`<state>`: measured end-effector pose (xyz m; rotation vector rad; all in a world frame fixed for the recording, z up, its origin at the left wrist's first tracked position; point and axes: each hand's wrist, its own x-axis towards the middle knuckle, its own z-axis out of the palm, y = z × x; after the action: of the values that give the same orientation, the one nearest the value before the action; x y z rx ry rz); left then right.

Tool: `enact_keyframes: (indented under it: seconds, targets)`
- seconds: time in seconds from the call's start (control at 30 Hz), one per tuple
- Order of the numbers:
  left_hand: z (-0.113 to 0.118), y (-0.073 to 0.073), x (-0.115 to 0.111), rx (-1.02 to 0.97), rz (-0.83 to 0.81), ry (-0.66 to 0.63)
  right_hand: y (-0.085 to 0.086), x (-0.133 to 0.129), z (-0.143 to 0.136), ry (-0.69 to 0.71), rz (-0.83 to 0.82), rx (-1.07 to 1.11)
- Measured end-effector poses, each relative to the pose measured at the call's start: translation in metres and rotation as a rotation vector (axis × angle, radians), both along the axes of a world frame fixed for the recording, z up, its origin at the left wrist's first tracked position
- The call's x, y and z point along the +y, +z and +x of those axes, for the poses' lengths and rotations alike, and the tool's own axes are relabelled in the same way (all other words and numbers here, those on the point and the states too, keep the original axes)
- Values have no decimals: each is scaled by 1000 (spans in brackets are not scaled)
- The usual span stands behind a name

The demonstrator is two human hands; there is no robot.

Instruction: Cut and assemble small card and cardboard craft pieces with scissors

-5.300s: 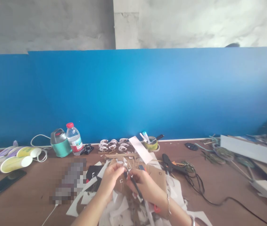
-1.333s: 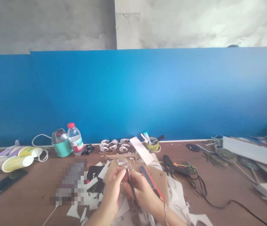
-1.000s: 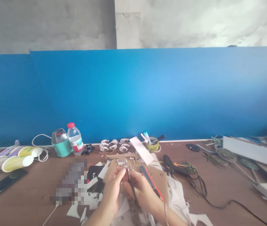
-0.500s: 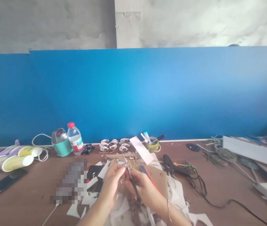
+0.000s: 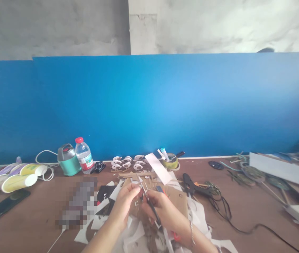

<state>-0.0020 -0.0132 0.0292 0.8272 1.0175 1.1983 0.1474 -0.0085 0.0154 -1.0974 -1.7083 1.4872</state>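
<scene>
My right hand (image 5: 160, 207) is wrapped round the black handles of a pair of scissors (image 5: 152, 208), whose blades point up and away from me. My left hand (image 5: 125, 201) is closed in a pinch beside the blades. Whatever its fingertips hold is too small and blurred to make out. Beneath both hands lie white paper scraps (image 5: 136, 232) and a piece of brown cardboard (image 5: 177, 200). Behind the hands stand several small white cut-outs (image 5: 126, 164) with dark eye-like marks. A white paper strip (image 5: 158, 168) leans just beyond the scissors.
A black glue gun (image 5: 195, 188) lies to the right with its cable trailing. Left of the scraps are a bottle (image 5: 84, 156), a teal-grey device (image 5: 69, 161), paper cups (image 5: 20, 182) and a phone (image 5: 4, 209). A tape roll (image 5: 170, 163) holds pens by the blue partition (image 5: 149, 105).
My right hand and the scissors' handles have shifted slightly right and down, and the handles look wider apart. My left hand stays nearly in place.
</scene>
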Motion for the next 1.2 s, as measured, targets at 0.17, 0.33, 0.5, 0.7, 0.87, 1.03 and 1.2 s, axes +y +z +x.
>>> enact_keyframes:
  seconds: [0.17,0.33,0.5,0.7,0.87,1.03,1.2]
  targets:
    - [-1,0,2,24,21,10,1,1,3,30,-10,4]
    - [0,-6,3,46,28,57,3,1,3,18,0,-20]
    - [1,-8,3,47,22,57,7,0,0,-13,-21,-35]
    - [-1,-6,4,67,9,59,4,0,2,-2,-16,-50]
    - [-3,-6,7,31,-9,6,4,1,2,20,10,-60]
    - [-4,-7,7,18,4,10,5,1,2,12,-8,-48]
    - [-3,-8,6,-34,0,0,2,2,2,16,4,-41]
